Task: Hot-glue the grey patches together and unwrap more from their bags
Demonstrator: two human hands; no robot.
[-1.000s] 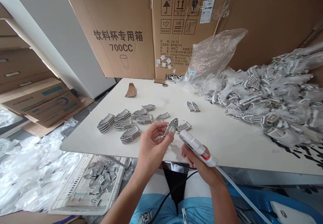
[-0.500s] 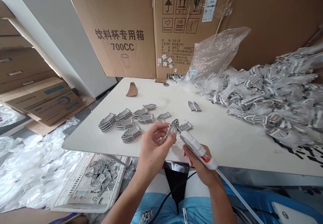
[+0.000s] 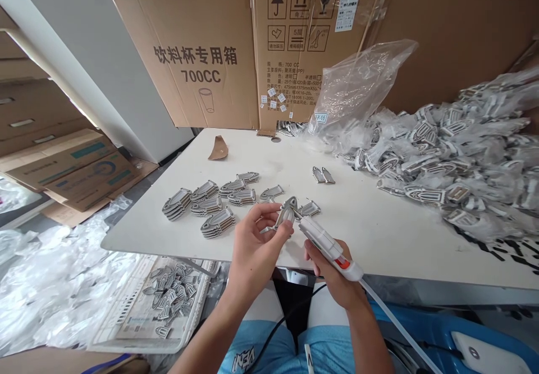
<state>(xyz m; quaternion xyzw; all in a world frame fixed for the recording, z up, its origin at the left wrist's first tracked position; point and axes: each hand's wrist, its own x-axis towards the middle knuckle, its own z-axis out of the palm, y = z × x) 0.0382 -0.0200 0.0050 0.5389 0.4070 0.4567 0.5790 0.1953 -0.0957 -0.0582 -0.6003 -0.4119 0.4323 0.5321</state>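
My left hand (image 3: 261, 233) pinches a small grey arched frame piece (image 3: 287, 212) between thumb and fingers, tilted up over the table's front edge. My right hand (image 3: 332, 267) is wrapped round a white hot glue gun (image 3: 322, 239) with a red part on its side. A long pale stick (image 3: 391, 315) trails from the gun's back end. The gun's narrow tip is at the held piece; whether they touch I cannot tell. Just behind my hands lie more arched pieces, a single one (image 3: 309, 208) to the right and several stacks (image 3: 218, 222) to the left.
Two pieces (image 3: 323, 175) lie farther back on the white table (image 3: 357, 233). A heap of bagged pieces (image 3: 438, 155) covers the right side. Cardboard boxes (image 3: 202, 26) stand behind. A white basket (image 3: 191, 329) with loose pieces sits lower left, beside plastic bags (image 3: 54, 290).
The view has shifted very slightly. My hands, the held frame piece and the glue gun keep almost the same position.
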